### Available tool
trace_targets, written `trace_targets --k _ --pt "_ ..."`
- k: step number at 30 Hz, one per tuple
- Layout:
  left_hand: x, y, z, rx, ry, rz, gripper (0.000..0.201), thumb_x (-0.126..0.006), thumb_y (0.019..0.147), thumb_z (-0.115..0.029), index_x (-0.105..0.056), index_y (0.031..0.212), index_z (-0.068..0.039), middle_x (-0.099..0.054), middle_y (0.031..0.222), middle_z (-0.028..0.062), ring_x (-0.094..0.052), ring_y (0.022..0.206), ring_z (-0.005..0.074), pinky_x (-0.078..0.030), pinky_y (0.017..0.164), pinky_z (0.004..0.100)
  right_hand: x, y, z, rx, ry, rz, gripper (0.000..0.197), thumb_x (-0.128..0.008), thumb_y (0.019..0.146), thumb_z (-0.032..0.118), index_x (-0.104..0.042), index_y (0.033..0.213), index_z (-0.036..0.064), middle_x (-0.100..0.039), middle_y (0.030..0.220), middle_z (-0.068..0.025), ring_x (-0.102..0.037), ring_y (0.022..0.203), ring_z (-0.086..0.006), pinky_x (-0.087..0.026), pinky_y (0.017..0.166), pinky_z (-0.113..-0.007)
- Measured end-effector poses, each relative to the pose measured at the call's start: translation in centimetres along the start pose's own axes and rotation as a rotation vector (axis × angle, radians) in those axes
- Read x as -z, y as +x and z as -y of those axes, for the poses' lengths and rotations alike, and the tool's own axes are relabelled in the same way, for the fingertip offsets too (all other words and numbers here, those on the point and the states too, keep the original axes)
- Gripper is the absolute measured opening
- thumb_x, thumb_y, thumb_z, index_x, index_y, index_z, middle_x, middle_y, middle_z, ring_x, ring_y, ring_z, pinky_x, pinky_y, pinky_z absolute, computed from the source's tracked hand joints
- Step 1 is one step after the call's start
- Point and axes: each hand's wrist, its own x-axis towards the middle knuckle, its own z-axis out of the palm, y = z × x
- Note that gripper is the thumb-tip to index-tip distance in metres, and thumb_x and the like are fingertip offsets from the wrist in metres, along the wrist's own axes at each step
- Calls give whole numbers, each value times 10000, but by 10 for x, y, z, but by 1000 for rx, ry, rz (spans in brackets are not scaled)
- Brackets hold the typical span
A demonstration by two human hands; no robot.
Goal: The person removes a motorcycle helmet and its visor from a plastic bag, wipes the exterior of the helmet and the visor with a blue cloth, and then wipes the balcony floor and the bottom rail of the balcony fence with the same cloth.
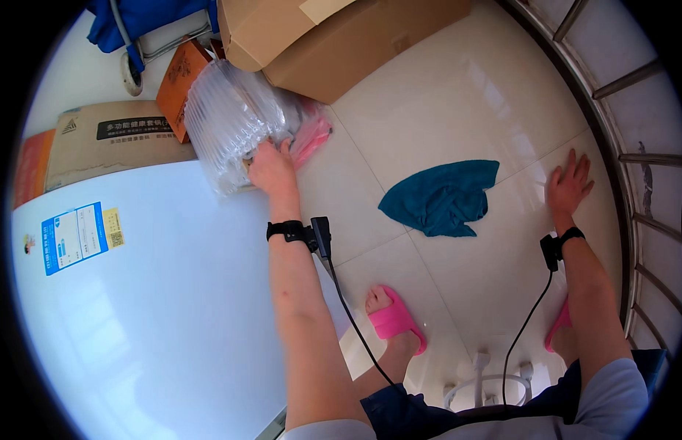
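Observation:
My left hand [273,170] reaches forward with its fingers curled onto the near edge of a clear air-column packaging bag [234,117]. The bag is puffed up in ribs, and what lies inside it cannot be made out. Beside it, pink-red plastic [311,139] shows at its right edge. Off to the right, my right hand [570,185] is empty, its fingers spread apart near the railing. Between the two hands a crumpled dark teal cloth [443,196] lies on the tiled floor.
A white appliance surface [187,293] with a blue label fills the left. Cardboard boxes [355,51], a flat carton [110,143], an orange box [183,84] and a blue wheeled cart [132,70] stand beyond. Metal railing [627,158] curves along the right; a white wheeled base [482,381] is below me.

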Motion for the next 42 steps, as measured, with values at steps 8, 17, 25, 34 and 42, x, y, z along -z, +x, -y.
trace_targets --k 8,17,25,34,42 --pt "5 -5 3 -173 86 136 270 -542 796 -253 -676 713 -34 -641 719 178 -634 675 356 -492 617 458 4 2 3 2 4 12 574 -448 876 303 -275 1413 195 -235 1468 -126 -185 1372 -261 -152 1052 -595" --pt "72 -128 -29 -141 -72 559 380 -487 842 -339 -656 803 -2 -633 749 234 -639 715 372 -499 678 482 6 2 2 -6 -51 58 574 -433 884 312 -262 1419 198 -208 1478 -118 -149 1380 -263 -146 1050 -596" --pt "121 -213 -64 -504 -292 574 469 -552 852 -397 -578 1063 20 -636 914 203 -627 837 347 -499 714 430 21 -3 22 186 350 77 648 -530 843 215 -250 1426 187 -179 1485 -144 -138 1380 -313 -132 1049 -596" --pt "208 -125 -45 -14 -936 369 237 -638 852 -153 -549 704 9 -525 549 -10 -427 513 44 -386 476 226 72 -90 133 810 498 495 524 -710 696 219 -524 1182 158 -386 1375 -105 -265 1341 -266 -106 1094 -567" --pt "84 -140 44 652 -1278 432 827 -651 845 -268 -121 1420 0 -246 1428 179 -327 1273 280 -316 1028 362 98 -156 54 772 612 507 340 -681 665 79 -526 967 61 -473 1259 -128 -318 1313 -277 -128 1097 -557"
